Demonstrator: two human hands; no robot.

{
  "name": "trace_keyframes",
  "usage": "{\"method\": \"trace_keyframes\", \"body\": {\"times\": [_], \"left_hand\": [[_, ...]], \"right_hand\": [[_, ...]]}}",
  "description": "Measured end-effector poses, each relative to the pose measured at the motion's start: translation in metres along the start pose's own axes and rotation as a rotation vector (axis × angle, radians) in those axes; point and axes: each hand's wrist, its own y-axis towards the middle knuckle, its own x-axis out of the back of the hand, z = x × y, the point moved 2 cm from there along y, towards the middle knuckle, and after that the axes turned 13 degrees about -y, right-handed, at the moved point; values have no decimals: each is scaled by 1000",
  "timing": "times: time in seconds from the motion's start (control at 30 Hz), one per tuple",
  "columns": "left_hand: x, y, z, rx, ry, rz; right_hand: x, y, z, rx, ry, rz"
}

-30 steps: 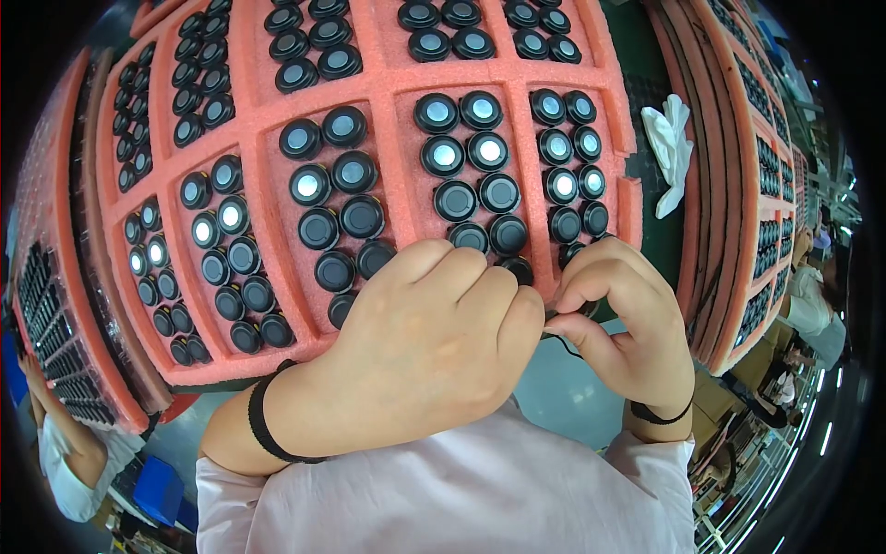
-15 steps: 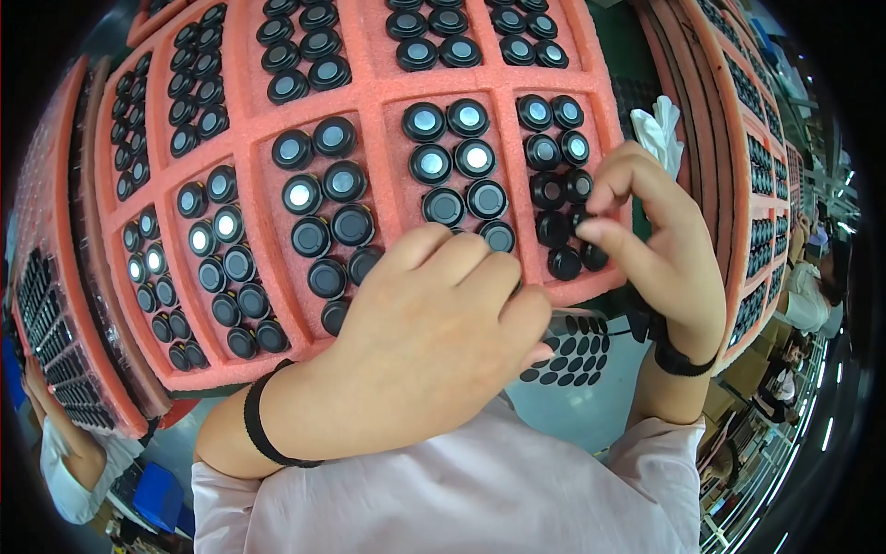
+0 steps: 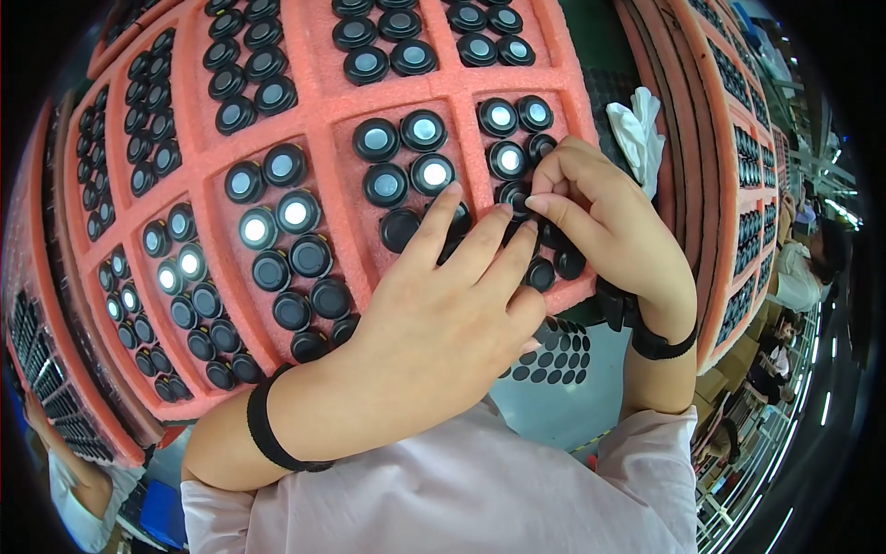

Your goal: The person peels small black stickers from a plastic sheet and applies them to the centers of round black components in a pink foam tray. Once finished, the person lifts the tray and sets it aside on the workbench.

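Note:
A pink foam tray [image 3: 318,129] holds round black parts with grey or silvery discs on top, standing in pairs in its compartments. My left hand [image 3: 434,314] lies over the near compartments with its fingers stretched out and apart; its fingertips reach close to my right hand. The right hand [image 3: 609,217] bends over the rightmost compartment, thumb and forefinger pinched together beside a round black part [image 3: 513,194]. Whatever sits in that pinch is too small or hidden to make out. Some parts beneath both hands are covered.
White gloves [image 3: 637,138] lie at the tray's right side. More pink trays [image 3: 724,185] are stacked at right, others [image 3: 69,369] at left. Below the tray's near edge shows a sheet with black discs [image 3: 558,351]. Another person's arm [image 3: 69,452] is at far left.
The tray now appears further left in view. My left fingers have gone from curled to stretched out. My right hand has moved left, and its thumb and forefinger have closed together.

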Motion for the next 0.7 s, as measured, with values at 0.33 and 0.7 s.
{"method": "trace_keyframes", "body": {"times": [0.33,0.7], "left_hand": [[1,1,1,30,-36,2],[1,2,2,40,-36,14]], "right_hand": [[2,3,3,17,-51,-53],[-1,2,0,31,-112,-32]]}}
